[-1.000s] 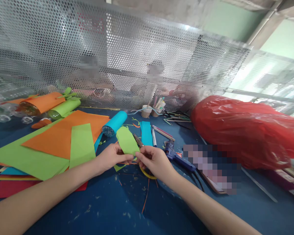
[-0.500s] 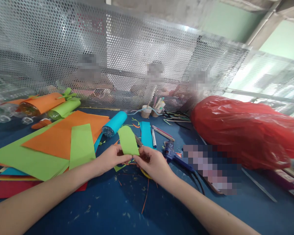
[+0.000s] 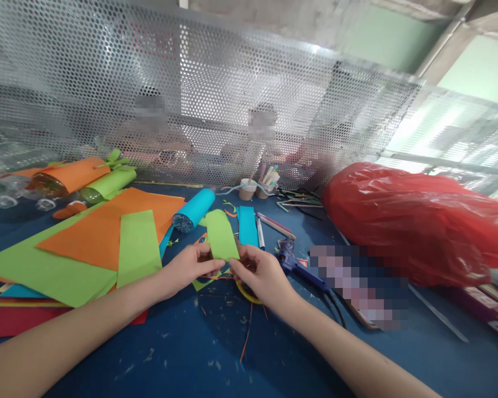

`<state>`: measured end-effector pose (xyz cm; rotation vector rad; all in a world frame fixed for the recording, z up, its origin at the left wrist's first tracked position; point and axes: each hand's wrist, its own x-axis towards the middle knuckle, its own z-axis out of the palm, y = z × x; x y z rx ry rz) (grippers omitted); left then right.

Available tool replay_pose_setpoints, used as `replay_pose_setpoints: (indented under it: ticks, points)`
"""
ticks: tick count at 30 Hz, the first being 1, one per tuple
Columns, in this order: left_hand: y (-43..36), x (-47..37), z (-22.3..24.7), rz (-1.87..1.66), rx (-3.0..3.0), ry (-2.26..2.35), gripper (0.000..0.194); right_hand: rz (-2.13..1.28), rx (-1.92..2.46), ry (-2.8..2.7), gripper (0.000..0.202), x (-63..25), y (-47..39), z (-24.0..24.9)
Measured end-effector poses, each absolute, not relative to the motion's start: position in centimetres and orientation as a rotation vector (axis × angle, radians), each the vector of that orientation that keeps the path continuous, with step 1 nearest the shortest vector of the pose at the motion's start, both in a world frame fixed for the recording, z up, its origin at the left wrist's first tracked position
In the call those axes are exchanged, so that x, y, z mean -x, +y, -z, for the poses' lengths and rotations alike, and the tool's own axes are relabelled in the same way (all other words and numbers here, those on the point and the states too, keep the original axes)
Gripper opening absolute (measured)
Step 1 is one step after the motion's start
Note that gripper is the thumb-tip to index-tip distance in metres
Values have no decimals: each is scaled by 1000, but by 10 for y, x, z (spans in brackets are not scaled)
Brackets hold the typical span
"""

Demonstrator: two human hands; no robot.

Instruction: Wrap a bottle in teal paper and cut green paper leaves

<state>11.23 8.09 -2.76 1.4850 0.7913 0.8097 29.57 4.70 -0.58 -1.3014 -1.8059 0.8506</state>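
A green paper strip with a rounded far end is held up between both hands. My left hand pinches its lower left corner between thumb and fingers. The lower right corner is in the grip of my right hand. Below the right hand lies scissors with a yellow handle, mostly covered by that hand. A bottle wrapped in blue paper lies just beyond the strip, next to folded blue paper. To the right of my right hand is a blue glue gun.
Stacked coloured sheets spread over the left of the blue table. Paper-wrapped bottles lie behind them. Cups of markers stand by the perforated metal screen. At right are a phone and a red plastic bag.
Both hands have shifted the green paper strip slightly to the right, and it stands a bit more upright. The things on the table stay put.
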Motion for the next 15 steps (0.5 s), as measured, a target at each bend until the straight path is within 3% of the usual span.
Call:
replay_pose_setpoints:
  ticks: [9, 15]
  points:
    - [84, -111, 29, -865, -1418, 812, 10, -947, 1243, -1778, 15, -295, 47, 7]
    - [84, -112, 29, -875, -1364, 775, 11, -946, 1258, -1747, 18, -294, 50, 6]
